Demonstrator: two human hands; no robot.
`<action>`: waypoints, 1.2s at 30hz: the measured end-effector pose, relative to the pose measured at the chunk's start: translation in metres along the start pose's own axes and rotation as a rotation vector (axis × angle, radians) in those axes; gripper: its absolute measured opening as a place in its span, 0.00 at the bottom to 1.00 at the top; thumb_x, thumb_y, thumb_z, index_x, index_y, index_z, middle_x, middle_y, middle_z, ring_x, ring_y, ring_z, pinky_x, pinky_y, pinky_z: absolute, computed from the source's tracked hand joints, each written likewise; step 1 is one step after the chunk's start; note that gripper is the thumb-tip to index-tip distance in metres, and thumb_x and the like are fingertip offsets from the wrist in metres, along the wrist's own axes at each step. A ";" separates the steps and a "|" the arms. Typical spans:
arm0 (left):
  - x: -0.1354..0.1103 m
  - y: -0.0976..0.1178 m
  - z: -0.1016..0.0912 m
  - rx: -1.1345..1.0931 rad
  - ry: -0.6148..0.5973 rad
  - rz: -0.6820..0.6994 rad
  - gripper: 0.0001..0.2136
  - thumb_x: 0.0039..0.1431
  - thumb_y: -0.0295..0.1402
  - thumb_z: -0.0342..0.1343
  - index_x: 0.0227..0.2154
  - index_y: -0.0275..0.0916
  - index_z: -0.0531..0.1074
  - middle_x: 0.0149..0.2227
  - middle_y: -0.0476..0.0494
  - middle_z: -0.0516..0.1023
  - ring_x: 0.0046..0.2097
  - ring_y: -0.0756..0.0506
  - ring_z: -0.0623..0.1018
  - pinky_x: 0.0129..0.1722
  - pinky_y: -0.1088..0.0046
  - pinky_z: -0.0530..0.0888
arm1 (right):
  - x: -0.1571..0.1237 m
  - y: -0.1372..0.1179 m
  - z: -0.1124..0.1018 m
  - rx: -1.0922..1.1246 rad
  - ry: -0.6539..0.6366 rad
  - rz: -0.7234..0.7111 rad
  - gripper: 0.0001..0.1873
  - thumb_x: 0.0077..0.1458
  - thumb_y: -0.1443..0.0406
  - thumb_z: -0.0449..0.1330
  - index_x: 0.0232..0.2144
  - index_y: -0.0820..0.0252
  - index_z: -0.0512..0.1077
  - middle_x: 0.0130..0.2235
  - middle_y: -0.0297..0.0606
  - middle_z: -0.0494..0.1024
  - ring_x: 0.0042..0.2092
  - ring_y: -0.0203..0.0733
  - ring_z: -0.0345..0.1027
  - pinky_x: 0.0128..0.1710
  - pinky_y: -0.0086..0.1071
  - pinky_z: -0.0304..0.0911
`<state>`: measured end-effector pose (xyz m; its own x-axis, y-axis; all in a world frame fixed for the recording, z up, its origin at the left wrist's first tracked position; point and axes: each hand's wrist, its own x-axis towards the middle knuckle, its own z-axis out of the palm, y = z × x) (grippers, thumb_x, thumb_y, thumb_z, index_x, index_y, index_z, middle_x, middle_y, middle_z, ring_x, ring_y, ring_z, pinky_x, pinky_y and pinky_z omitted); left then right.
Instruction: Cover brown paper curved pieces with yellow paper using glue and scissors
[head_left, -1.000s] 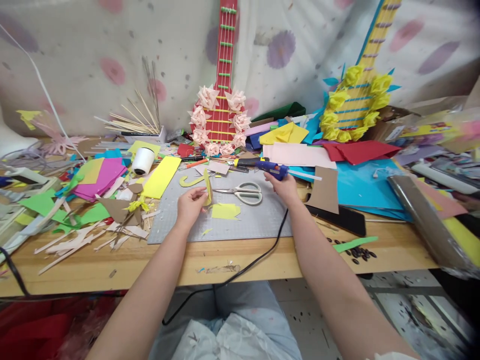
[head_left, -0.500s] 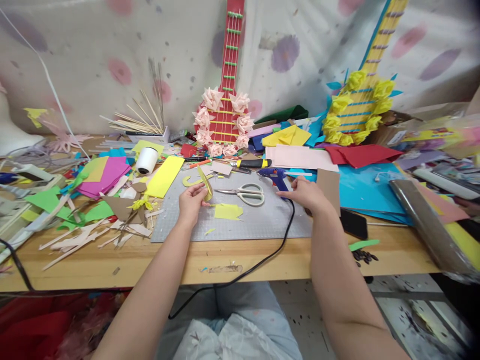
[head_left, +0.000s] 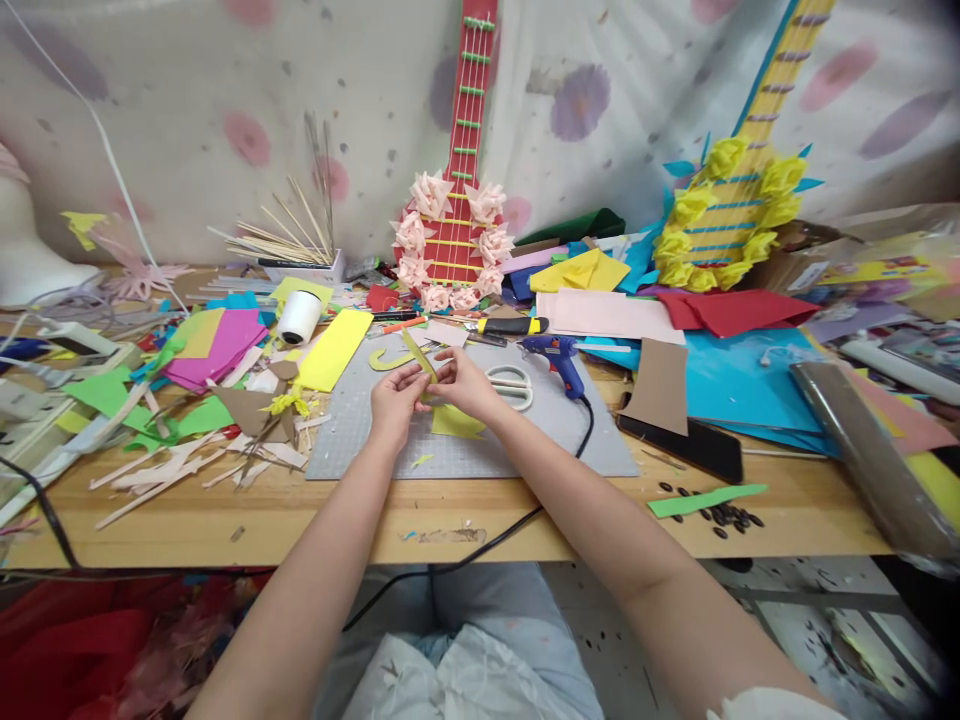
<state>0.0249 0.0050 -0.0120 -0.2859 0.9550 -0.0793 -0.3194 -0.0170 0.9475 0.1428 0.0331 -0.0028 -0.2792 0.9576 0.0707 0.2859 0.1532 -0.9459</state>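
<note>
Over the grey cutting mat (head_left: 525, 455), my left hand (head_left: 396, 400) is closed on a thin yellow paper piece (head_left: 416, 350) standing on edge. My right hand (head_left: 466, 385) pinches the same piece from the other side, its fingertips close to the left ones. Beneath the right hand lies a flat yellow paper scrap (head_left: 456, 422), partly covered. Grey-handled scissors (head_left: 517, 400) rest just beyond the right wrist, blades hidden by the hand. A blue hot glue gun (head_left: 561, 362) with a glue stick in it lies further right. Behind the left hand is a curved yellow-green cutout (head_left: 382, 362).
A white roll (head_left: 298, 318) and paper scraps (head_left: 187, 420) crowd the left. A black cable (head_left: 495, 542) crosses the table's front edge. On the right lie a phone (head_left: 712, 450) and small dark beads (head_left: 727, 518). Red (head_left: 454, 235) and yellow (head_left: 727, 215) paper guitars stand behind.
My right hand has left the glue gun and come leftward to the yellow paper piece, taking hold of it beside my left hand. The glue gun stays lying on the mat.
</note>
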 end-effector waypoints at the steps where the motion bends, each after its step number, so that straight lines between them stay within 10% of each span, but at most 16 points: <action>1: 0.000 0.000 0.000 0.005 0.010 0.001 0.17 0.35 0.30 0.65 0.32 0.32 0.72 0.26 0.47 0.76 0.17 0.56 0.68 0.14 0.80 0.67 | 0.001 0.001 -0.001 0.010 0.023 0.017 0.23 0.37 0.66 0.63 0.37 0.57 0.58 0.24 0.26 0.68 0.27 0.33 0.64 0.29 0.29 0.59; 28: -0.002 0.013 -0.008 0.002 -0.076 -0.066 0.19 0.31 0.35 0.67 0.27 0.34 0.68 0.24 0.53 0.73 0.13 0.61 0.57 0.13 0.80 0.67 | -0.003 0.008 -0.007 0.243 -0.043 0.015 0.14 0.37 0.66 0.62 0.27 0.58 0.60 0.20 0.25 0.69 0.23 0.31 0.64 0.26 0.27 0.59; 36: 0.002 0.020 -0.021 0.161 -0.071 -0.055 0.24 0.28 0.31 0.67 0.34 0.35 0.69 0.28 0.47 0.75 0.21 0.55 0.69 0.13 0.84 0.57 | -0.009 0.006 -0.014 0.228 -0.170 0.033 0.15 0.37 0.66 0.62 0.28 0.58 0.61 0.21 0.26 0.69 0.22 0.31 0.62 0.24 0.27 0.58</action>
<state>-0.0009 0.0003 -0.0001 -0.2054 0.9719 -0.1153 -0.1821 0.0778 0.9802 0.1598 0.0289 -0.0046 -0.4281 0.9037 0.0027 0.0895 0.0454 -0.9950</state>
